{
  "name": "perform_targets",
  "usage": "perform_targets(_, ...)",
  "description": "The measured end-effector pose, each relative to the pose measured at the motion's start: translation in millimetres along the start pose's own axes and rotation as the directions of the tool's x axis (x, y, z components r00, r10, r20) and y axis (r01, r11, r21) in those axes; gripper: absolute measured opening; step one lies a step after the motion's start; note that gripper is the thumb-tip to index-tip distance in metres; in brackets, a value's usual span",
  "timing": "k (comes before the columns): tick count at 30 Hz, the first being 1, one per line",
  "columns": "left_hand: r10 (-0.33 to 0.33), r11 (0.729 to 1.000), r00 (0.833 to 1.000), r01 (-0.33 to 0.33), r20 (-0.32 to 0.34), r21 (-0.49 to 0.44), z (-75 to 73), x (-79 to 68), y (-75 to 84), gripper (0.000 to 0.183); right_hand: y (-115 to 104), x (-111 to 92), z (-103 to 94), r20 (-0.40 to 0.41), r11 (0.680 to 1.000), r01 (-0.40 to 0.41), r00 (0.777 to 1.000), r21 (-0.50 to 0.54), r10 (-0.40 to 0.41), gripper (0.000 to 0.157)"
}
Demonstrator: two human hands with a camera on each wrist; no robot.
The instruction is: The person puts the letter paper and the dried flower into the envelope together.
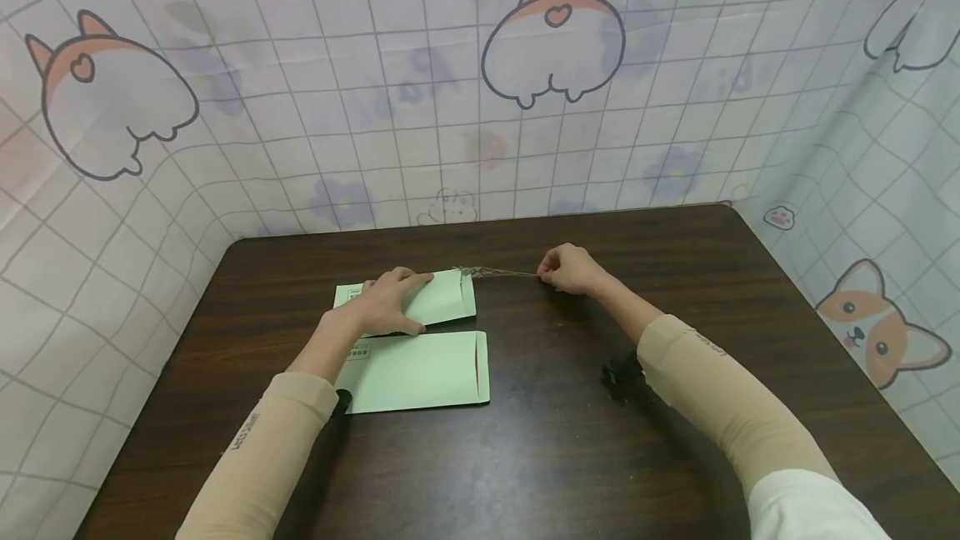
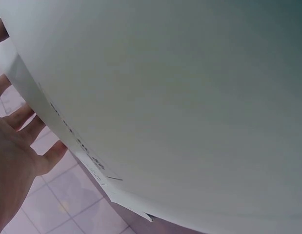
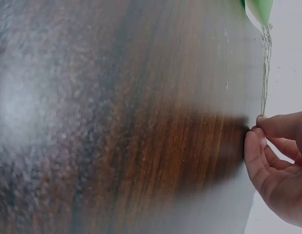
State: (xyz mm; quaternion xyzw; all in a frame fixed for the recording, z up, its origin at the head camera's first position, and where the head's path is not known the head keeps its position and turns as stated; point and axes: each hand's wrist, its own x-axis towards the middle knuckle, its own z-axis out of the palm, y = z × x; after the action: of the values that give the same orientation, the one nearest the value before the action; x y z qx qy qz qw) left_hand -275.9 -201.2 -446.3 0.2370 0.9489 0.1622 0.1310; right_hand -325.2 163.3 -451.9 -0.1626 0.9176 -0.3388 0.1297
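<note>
Two pale green paper envelopes lie on the dark wooden table, one behind the other. My left hand (image 1: 384, 305) rests with spread fingers on the far envelope (image 1: 447, 297), its thumb by the near edge. In the left wrist view, that envelope's pale surface (image 2: 165, 107) fills most of the picture beside the fingers. My right hand (image 1: 572, 270) pinches thin dried plant stems (image 1: 506, 272) by their ends. Their bushy tips reach the far envelope's right end, and whether some are inside I cannot tell. The right wrist view shows the pinched stems (image 3: 265, 73) and fingertips near the tabletop.
The near envelope (image 1: 420, 373) lies just in front, its right-hand opening showing a little red inside. Black wrist devices (image 1: 622, 372) sit under both forearms. A patterned cloth (image 1: 420, 107) hangs behind and beside the brown table (image 1: 555, 457).
</note>
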Motion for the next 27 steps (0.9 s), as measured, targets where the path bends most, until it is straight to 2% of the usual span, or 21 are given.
perform_targets(16, 0.013, 1.0, 1.0, -0.013, 0.015, -0.019, -0.4, 1.1, -5.0, 0.092, 2.6, -0.3, -4.6, 0.053, 0.999, -0.043, 0.998, 0.034, 0.041, 0.012)
perform_targets(27, 0.017, 1.0, 0.999, -0.016, 0.029, -0.024, -0.4, -0.3, -5.2, 0.091, 4.2, -1.1, -4.9, 0.061, 0.998, -0.038, 0.998, 0.053, 0.035, 0.011)
